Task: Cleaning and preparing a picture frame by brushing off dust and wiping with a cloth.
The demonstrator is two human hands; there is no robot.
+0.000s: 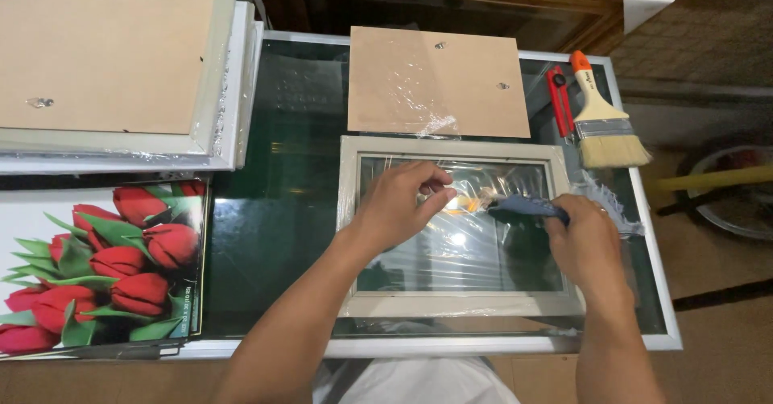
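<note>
Already your left hand [400, 203] pinches film [451, 235] on the frame [451, 303] near the table's [266, 211] front edge; your right hand [586, 243] grips a cloth [523, 207]; film mostly on.

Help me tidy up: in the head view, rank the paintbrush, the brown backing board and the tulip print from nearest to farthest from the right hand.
From the right hand:
1. Paintbrush, just above it at the table's right edge.
2. Brown backing board, up and to the left.
3. Tulip print, far across at the left edge.

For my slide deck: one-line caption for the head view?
Left hand and right hand, holding a blue cloth, over a glazed picture frame.
</note>
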